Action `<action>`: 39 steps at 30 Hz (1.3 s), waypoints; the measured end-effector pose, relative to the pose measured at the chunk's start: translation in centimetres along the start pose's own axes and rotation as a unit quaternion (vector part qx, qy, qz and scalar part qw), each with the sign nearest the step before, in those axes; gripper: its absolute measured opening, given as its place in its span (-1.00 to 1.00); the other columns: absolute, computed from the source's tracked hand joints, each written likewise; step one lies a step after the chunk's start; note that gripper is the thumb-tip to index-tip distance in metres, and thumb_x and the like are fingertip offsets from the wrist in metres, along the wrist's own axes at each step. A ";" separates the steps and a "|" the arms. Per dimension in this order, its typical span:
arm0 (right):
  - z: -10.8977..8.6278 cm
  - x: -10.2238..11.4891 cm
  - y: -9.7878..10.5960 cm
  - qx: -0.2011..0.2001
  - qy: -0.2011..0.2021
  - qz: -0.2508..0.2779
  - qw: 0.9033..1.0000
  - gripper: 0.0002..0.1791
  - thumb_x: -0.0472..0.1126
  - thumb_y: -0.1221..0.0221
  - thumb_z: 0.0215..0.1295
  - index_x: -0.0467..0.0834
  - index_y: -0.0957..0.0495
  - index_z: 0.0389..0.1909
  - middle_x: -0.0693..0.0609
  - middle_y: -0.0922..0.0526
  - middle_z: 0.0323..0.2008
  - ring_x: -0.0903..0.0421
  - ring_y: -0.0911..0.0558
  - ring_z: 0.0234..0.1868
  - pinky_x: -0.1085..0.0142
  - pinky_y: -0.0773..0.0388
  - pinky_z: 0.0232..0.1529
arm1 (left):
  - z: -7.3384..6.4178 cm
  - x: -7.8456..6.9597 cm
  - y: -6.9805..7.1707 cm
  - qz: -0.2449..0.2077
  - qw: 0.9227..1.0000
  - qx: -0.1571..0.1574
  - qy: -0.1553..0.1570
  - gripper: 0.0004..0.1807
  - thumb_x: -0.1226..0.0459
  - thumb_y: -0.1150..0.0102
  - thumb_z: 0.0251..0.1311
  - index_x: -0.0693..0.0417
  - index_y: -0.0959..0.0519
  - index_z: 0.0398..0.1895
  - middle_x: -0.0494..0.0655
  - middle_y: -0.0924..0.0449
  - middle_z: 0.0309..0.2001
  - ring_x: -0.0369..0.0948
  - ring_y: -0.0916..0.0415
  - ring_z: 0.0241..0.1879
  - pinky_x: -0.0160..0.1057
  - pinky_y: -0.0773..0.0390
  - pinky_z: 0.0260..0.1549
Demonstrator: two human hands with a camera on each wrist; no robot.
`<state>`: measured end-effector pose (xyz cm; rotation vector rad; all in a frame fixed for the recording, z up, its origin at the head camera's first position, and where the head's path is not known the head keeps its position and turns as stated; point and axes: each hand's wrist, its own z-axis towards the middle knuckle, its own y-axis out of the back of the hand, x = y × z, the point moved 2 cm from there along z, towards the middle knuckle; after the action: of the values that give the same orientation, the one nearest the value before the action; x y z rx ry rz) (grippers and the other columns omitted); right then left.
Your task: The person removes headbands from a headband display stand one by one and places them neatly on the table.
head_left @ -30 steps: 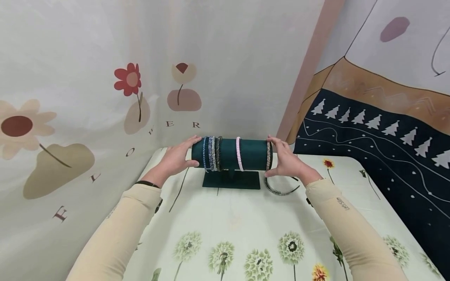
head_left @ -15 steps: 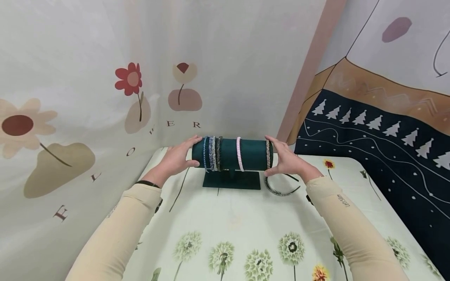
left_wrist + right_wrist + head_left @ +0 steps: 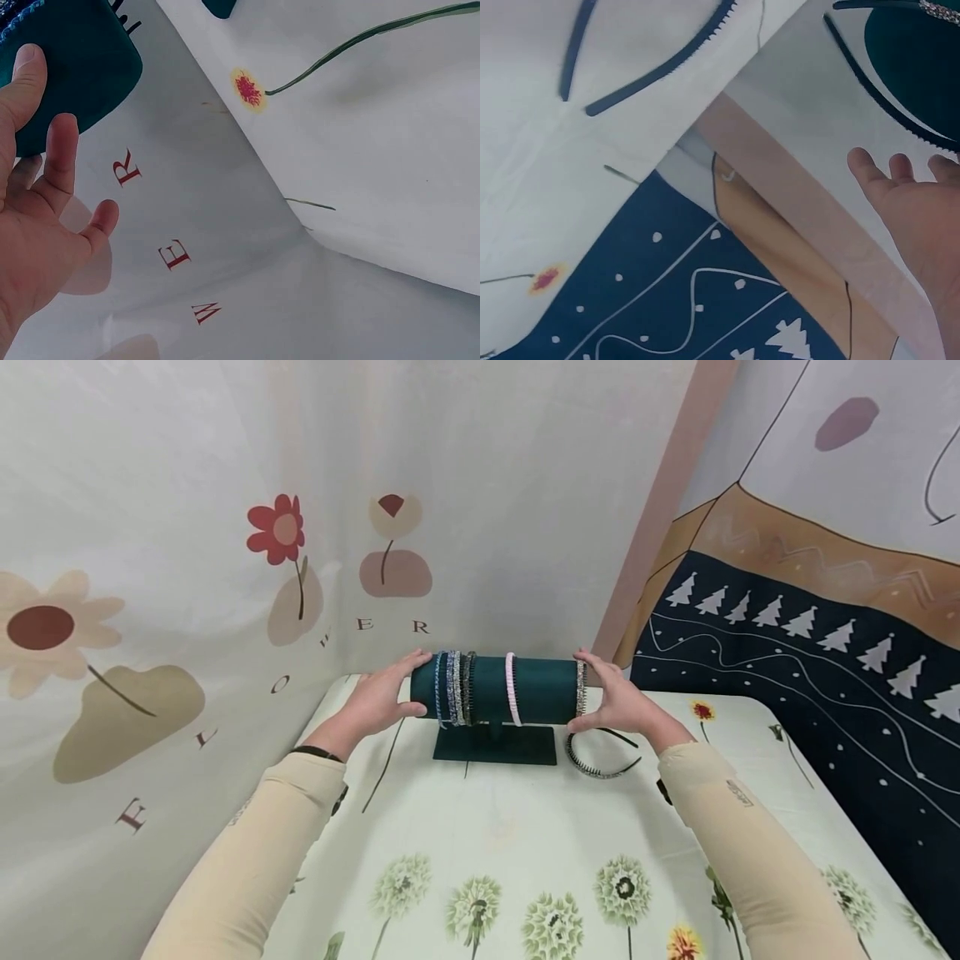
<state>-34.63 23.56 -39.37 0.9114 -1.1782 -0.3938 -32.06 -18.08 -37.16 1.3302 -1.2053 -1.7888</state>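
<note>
A dark green display stand has a horizontal padded roll on a flat base. My left hand holds the roll's left end, thumb in front and fingers on top; the left wrist view shows that thumb against the green fabric. At the right end, my right hand grips a glittery toothed headband between thumb and fingers. Its dark, open-ended arm shows beside the roll's end in the right wrist view. A pink headband sits mid-roll, and several blue and dark glittery headbands cluster left.
Another glittery headband lies on the table, right of the stand's base. The table has a flower-print cloth. A pale printed curtain hangs behind it, and a dark tree-print cloth hangs at the right.
My right hand has shifted slightly to the right, sliding the glittery headband to the very end of the roll. The left hand and the stand have hardly moved.
</note>
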 end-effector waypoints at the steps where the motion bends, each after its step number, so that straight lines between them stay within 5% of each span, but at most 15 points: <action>1: -0.1 -0.1 0.0 -0.002 -0.006 0.000 1.000 0.44 -0.01 -0.70 -0.02 0.12 0.09 0.75 -0.09 0.10 0.77 -0.30 0.01 0.70 -0.57 -0.12 0.51 | 0.0 0.0 0.0 -0.001 1.000 0.000 0.001 0.04 0.14 -0.44 0.37 -0.20 -0.01 0.77 -0.06 0.11 0.78 0.18 -0.08 0.69 0.52 0.05 0.59; 9: -1.3 -2.1 0.3 -0.042 -0.039 0.035 0.998 0.46 0.00 -0.67 0.05 -0.12 0.24 0.69 -0.25 0.01 0.70 -0.32 -0.04 0.69 -0.48 -0.12 0.58 | 0.0 0.1 0.0 -0.004 1.000 0.001 -0.001 0.04 0.14 -0.44 0.38 -0.22 -0.01 0.77 -0.08 0.13 0.79 0.18 -0.08 0.69 0.52 0.04 0.58; 14: -2.2 -3.3 0.8 -0.053 -0.072 0.027 0.996 0.32 0.00 -0.63 0.10 -0.13 0.17 0.61 -0.32 0.00 0.62 -0.33 -0.07 0.61 -0.46 -0.22 0.54 | 0.1 0.2 0.1 -0.002 1.000 -0.001 0.000 0.03 0.13 -0.43 0.38 -0.22 -0.01 0.77 -0.09 0.13 0.79 0.17 -0.08 0.70 0.52 0.05 0.58; 21: -3.3 -4.3 2.2 -0.015 -0.058 -0.078 0.995 0.26 0.07 -0.66 0.03 -0.11 -0.10 0.64 -0.25 -0.21 0.62 -0.37 -0.11 0.62 -0.51 -0.26 0.48 | 0.3 0.1 0.2 -0.001 1.000 -0.001 0.000 0.03 0.13 -0.44 0.38 -0.23 -0.02 0.77 -0.11 0.14 0.79 0.17 -0.08 0.70 0.54 0.07 0.58; 29: -4.8 -6.8 3.9 0.026 -0.052 -0.235 0.970 0.20 0.06 -0.69 -0.08 -0.16 -0.26 0.56 -0.33 -0.39 0.52 -0.42 -0.37 0.48 -0.41 -0.35 0.47 | 0.3 0.2 0.1 -0.004 1.000 0.000 0.003 0.03 0.13 -0.44 0.38 -0.23 -0.01 0.77 -0.10 0.13 0.79 0.18 -0.07 0.69 0.55 0.07 0.57; 39: -7.4 -9.4 3.4 0.076 -0.088 -0.254 0.960 0.25 0.01 -0.74 -0.17 -0.19 -0.29 0.56 -0.38 -0.45 0.47 -0.45 -0.50 0.37 -0.41 -0.45 0.37 | 0.1 0.1 -0.1 -0.006 1.000 0.001 0.004 0.04 0.14 -0.44 0.38 -0.23 0.00 0.77 -0.09 0.14 0.79 0.17 -0.06 0.70 0.53 0.06 0.59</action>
<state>-32.02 35.10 -43.25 1.3402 -1.1368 -0.8204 -32.20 -18.04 -37.31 1.3468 -1.1971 -1.7901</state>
